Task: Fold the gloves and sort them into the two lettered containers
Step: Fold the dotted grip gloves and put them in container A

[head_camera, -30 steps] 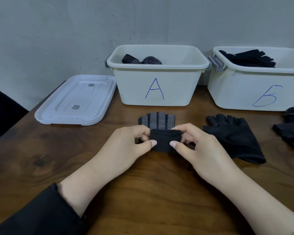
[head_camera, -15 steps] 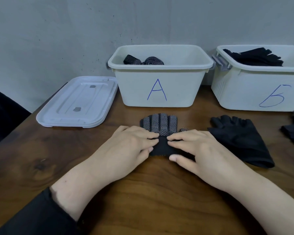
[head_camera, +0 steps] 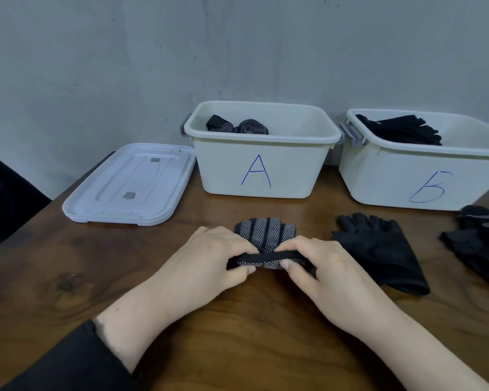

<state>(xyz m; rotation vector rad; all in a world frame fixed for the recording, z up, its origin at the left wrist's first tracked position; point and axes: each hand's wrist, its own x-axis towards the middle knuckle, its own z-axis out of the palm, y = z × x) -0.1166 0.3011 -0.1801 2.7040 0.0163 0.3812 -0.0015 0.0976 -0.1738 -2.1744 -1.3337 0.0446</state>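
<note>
change: cuff of dotted glove (head_camera: 266,238), pressed flat a moment ago, is being lifted again | left hand (head_camera: 209,258), right hand (head_camera: 319,266): each grip is pinching the cuff | fold progressing, container A (head_camera: 263,165) beyond the hands

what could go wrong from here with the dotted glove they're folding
1. Both the left hand and the right hand pinch only the near edge of the dotted glove; letting go could let the fold spring open.
2. The plain black glove lies close beside it, so the two kinds might get mixed. Dotted gloves sit in container A, plain ones in container Б.
</note>
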